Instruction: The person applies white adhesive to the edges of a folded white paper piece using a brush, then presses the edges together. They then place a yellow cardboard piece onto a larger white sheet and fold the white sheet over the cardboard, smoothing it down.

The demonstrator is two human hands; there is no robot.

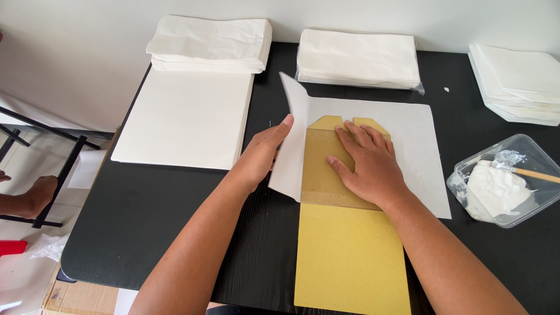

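A small craft or paper-packaging workroom is suggested. A black worktop (pixel 175 204) is set against a plain white wall, stacks of white paper (pixel 210 44) are laid along it, and a clear tub of white paste (pixel 501 186) with a brush is kept at hand.

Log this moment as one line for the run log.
left hand: lifting white sheet's left flap | right hand: flat on cardboard template | glue tub: right, brush inside

A clear plastic tub (pixel 521 153) of white paste sits at the table's right edge.
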